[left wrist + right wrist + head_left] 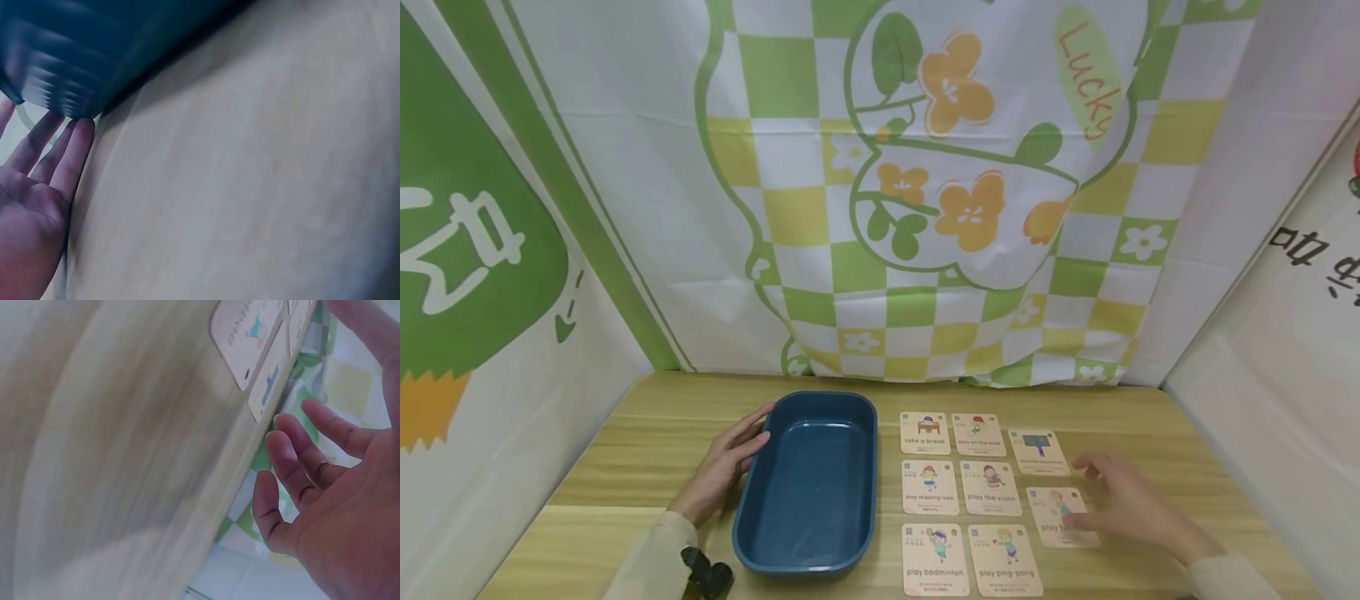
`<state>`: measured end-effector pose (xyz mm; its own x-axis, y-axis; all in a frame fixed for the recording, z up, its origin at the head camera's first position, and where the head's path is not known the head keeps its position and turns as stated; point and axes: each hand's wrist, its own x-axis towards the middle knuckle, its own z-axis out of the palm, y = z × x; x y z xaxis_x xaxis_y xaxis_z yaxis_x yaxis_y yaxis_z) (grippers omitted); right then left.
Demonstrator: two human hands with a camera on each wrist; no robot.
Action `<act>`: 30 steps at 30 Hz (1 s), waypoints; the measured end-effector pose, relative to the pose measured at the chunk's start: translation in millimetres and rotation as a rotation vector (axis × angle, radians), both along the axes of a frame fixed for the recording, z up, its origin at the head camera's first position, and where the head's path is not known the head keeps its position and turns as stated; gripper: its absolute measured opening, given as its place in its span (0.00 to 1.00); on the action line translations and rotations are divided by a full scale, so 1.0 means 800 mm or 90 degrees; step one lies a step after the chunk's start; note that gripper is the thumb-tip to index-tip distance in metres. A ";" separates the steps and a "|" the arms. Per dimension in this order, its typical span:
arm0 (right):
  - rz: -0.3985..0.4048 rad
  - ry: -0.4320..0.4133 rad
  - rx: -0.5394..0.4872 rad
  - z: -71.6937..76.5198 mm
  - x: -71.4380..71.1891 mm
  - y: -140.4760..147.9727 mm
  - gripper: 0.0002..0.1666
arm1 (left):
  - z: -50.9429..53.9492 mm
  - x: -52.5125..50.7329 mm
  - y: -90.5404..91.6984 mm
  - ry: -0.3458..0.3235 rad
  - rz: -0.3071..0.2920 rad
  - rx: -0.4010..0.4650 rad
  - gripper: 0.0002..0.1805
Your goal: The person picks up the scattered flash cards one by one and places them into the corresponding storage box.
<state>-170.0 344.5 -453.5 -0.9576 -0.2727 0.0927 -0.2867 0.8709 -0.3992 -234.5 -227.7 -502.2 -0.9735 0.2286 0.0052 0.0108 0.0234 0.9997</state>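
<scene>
My left hand (pixel 724 463) rests against the left side of a dark blue rectangular tray (pixel 808 508), its fingers fairly straight along the wall. In the left wrist view the fingertips (pixel 81 128) touch the tray's side close to the tabletop. On the right, my right hand (pixel 1138 504) hovers with loosely bent, spread fingers and nothing held. Its thumb overlaps a card with a child's picture (pixel 1051 505), hiding part of the words "play foo...". Just beyond lies a card with a blackboard picture (pixel 1037 450). Whether the hand touches either card I cannot tell.
Several more picture cards lie in rows right of the tray, among them "take a break" (pixel 923 433), "play the violin" (pixel 991 488) and "play ping-pong" (pixel 1006 560). A checked, flowered cloth (pixel 917 308) hangs behind the wooden table (pixel 647 433). Printed white sheets flank both sides.
</scene>
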 end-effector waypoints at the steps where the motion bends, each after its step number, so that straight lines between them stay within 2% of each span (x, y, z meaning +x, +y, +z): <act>1: -0.002 -0.004 0.000 -0.001 0.000 0.001 0.51 | 0.000 0.000 0.000 0.001 0.000 -0.002 0.33; 7: -0.012 -0.035 0.008 -0.008 0.005 0.004 0.56 | 0.001 0.000 0.000 0.003 0.001 -0.004 0.33; 14: -0.016 -0.052 0.052 -0.015 0.005 0.008 0.60 | 0.003 0.001 0.001 -0.004 0.001 0.000 0.33; 30: -0.032 -0.055 0.067 -0.022 0.008 0.005 0.54 | 0.003 0.001 0.001 0.004 0.002 0.006 0.33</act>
<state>-163.9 348.8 -470.8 -0.9736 -0.2277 -0.0165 -0.2100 0.9215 -0.3267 -233.9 -227.2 -499.8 -0.9742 0.2254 0.0132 0.0169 0.0144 0.9998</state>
